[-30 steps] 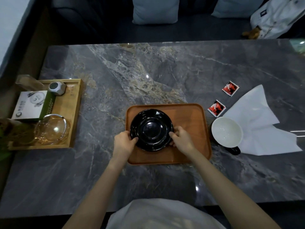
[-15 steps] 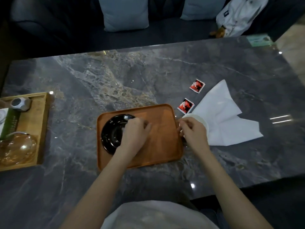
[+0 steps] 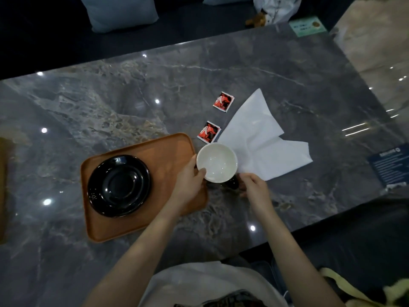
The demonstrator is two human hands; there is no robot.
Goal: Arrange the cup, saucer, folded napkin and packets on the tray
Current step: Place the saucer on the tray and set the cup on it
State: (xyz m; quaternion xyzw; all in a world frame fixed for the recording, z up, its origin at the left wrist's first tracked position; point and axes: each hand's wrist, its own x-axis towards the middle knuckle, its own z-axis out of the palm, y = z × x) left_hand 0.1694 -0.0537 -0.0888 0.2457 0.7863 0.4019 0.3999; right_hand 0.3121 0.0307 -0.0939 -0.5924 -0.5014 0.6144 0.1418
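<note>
A black saucer lies on the left half of the brown wooden tray. Just off the tray's right edge is the cup, white inside with a dark handle. My left hand grips its left rim, thumb on the lip. My right hand holds the handle side at the lower right. A white unfolded napkin lies on the table right of the cup. Two red packets lie above the cup, beside the napkin.
The grey marble table runs to a near edge at lower right. A blue card lies at the right edge and a green card at the far corner. A cushion sits on the dark sofa beyond.
Both hands left the saucer, which stays on the tray. The right hand reached the cup first, then the left hand crossed over; now both hold it. The view swung right.
</note>
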